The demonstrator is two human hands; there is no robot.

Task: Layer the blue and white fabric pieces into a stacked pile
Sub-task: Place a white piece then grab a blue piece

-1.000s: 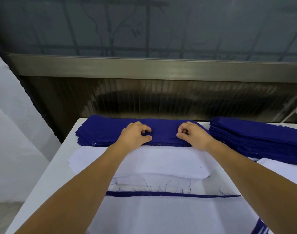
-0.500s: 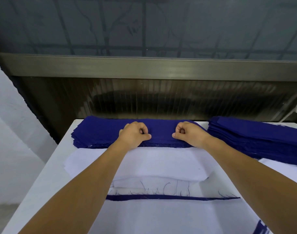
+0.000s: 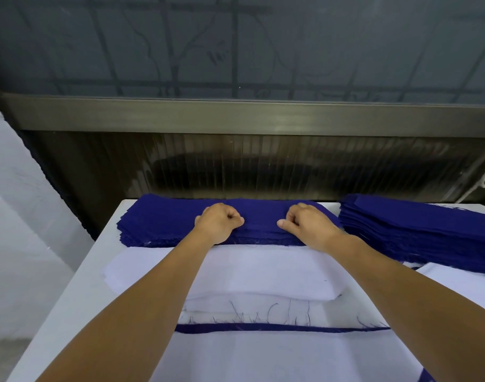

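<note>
One white table (image 3: 70, 293) fills the lower part of the view and serves as the landmark for everything else. Beyond its far edge stands one dark ribbed panel (image 3: 263, 166), topped by a single metal rail (image 3: 235, 117). No brand, label or readable writing shows on any surface.

On the table's near half lies one broad white fabric sheet (image 3: 263, 359), with a single blue fabric strip (image 3: 277, 327) running across it, loose threads fraying from its far edge. Toward the middle of the table rests one white fabric stack (image 3: 263, 274), its sheets slightly offset at the edges. Two blue stacks can be counted: the right blue fabric stack (image 3: 417, 232) sits at the table's far right corner, and the blue fabric pile (image 3: 158, 224) lies along the table's far edge, just behind the white stack.

Two bare hands rest on that pile. The left hand (image 3: 217, 223) has its fingers curled, thumb against forefinger, pinching the top blue layer. The right hand (image 3: 308, 224) mirrors it, also curled and pinching the same layer.
</note>
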